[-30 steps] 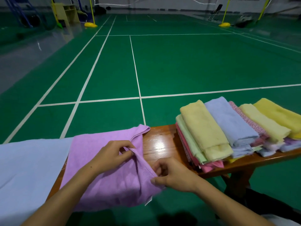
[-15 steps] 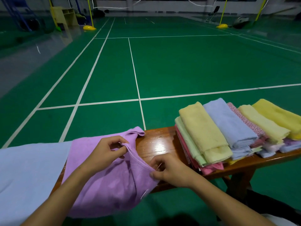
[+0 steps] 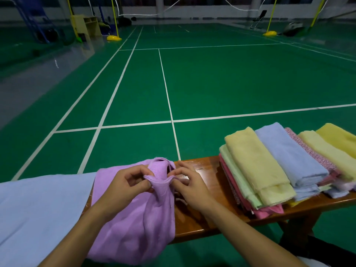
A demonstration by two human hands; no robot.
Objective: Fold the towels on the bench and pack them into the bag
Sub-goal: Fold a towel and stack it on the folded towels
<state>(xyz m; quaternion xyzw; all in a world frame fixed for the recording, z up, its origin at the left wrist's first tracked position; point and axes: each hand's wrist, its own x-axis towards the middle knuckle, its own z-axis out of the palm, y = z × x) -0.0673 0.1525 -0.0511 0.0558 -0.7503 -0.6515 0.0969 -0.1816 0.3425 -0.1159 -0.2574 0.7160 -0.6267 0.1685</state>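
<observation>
Both hands on the purple towel (image 3: 131, 218) — left hand (image 3: 127, 185) and right hand (image 3: 189, 186) each pinch a bit of its edge between thumb and fingertips, the two pinches nearly meeting over the bench (image 3: 210, 218). The rest of the towel hangs bunched off the near edge, part still draped on the wood. Looks like the fold on this one is only starting: corners are being found and matched. Next move likely calls for pulling the pinched corners apart to tension the edge, then laying it flat before doubling it over — fabric is limp, so it could slip or twist. A pale blue towel (image 3: 38, 209) lies spread just left of it, unfolded. Right of the hands, a pile of folded towels (image 3: 273, 166) in yellow, blue, green and pink sits on the bench. No bag visible. Bench is glossy brown wood. Beyond it, green court floor (image 3: 212, 83) with white lines, yellow net posts (image 3: 114, 20) at the far end.
</observation>
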